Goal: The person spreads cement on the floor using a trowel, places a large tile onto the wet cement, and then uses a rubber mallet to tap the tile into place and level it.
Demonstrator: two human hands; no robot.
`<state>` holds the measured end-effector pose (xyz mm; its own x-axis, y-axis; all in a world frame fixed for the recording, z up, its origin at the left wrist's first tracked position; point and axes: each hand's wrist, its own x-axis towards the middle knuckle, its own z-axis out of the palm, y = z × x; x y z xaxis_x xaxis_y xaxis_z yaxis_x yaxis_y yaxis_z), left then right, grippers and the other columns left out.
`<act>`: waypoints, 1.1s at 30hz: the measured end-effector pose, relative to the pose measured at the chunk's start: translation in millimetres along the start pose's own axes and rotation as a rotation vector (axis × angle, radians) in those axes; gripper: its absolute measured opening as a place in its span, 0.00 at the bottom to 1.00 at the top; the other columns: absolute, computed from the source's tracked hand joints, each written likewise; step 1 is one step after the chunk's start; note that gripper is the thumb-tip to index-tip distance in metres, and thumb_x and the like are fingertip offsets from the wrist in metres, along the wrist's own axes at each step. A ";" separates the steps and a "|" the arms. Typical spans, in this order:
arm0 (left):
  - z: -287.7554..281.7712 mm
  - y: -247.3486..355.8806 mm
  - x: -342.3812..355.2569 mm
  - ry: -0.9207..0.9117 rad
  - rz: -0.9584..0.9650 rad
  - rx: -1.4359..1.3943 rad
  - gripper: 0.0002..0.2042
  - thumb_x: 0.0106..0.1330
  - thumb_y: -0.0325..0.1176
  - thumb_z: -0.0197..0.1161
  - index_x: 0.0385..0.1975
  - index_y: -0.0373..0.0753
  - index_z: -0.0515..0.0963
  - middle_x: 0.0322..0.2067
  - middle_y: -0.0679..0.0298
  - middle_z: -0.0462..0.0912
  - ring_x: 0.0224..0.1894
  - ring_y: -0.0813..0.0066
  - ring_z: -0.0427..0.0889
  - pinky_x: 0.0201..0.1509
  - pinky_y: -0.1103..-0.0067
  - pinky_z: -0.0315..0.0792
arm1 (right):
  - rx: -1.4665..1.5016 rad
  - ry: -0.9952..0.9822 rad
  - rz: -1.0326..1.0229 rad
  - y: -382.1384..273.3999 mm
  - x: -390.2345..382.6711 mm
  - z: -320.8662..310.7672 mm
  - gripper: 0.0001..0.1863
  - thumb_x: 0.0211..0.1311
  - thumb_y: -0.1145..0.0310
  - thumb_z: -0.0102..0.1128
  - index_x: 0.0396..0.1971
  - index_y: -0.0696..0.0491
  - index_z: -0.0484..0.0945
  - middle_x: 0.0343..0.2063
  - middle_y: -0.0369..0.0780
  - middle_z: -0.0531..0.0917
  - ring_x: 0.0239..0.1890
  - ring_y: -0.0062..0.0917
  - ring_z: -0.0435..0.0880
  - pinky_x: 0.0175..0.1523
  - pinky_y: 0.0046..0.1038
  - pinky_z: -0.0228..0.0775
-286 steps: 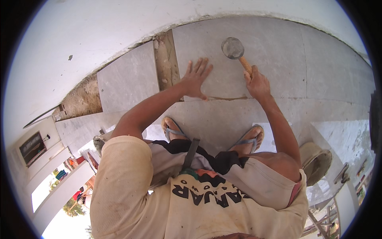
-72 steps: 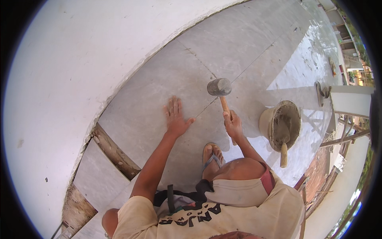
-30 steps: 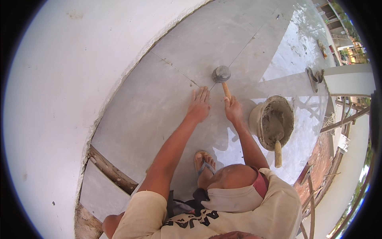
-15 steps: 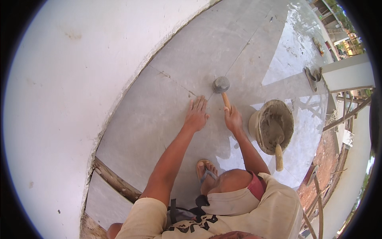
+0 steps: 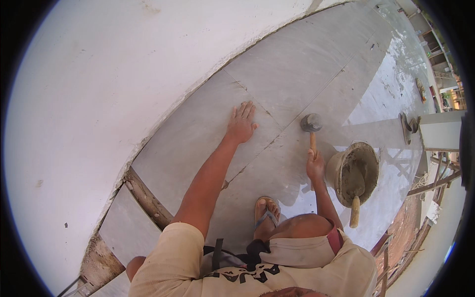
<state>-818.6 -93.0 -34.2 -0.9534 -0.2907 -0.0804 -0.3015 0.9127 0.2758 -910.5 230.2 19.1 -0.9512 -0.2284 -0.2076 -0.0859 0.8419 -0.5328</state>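
Observation:
My left hand (image 5: pixel 241 123) lies flat on a large grey floor tile (image 5: pixel 198 133), fingers spread a little, between the white wall and a tile joint. In my right hand (image 5: pixel 315 166) is the wooden handle of a mallet (image 5: pixel 311 122) with a dark rounded head. The mallet's head is over the tile on the right side of the long joint; whether it touches the surface I cannot tell. Just right of that hand stands a mortar-smeared bucket (image 5: pixel 336 171). Wet grey mortar lies inside it, and a trowel (image 5: pixel 355 210) leans there with its wooden handle over the rim.
A white wall (image 5: pixel 99 99) runs along the left. At lower left, a gap with rough mortar (image 5: pixel 148 198) lies beside another tile (image 5: pixel 126 225). My sandalled foot (image 5: pixel 267 215) is on the tiles. Loose sandals (image 5: pixel 406 128) and wooden poles (image 5: pixel 435 180) are at the right.
My left hand has moved away from the tile joint toward the wall, still flat. The mallet in my right hand has shifted right, away from the joint. The whole view has also shifted.

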 end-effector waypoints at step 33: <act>-11.0 -92.4 -66.1 0.134 -0.353 -0.004 0.35 0.77 0.53 0.44 0.75 0.35 0.50 0.77 0.54 0.45 0.79 0.56 0.41 0.80 0.55 0.36 | 0.098 -0.098 0.023 -11.4 -5.2 19.2 0.24 0.73 0.49 0.52 0.32 0.59 0.77 0.20 0.42 0.76 0.23 0.32 0.77 0.33 0.38 0.69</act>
<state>-727.6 -161.3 -43.8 -0.7817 -0.6221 -0.0453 -0.6108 0.7487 0.2577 -898.9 212.4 10.5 -0.9186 -0.2603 -0.2974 -0.0305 0.7970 -0.6032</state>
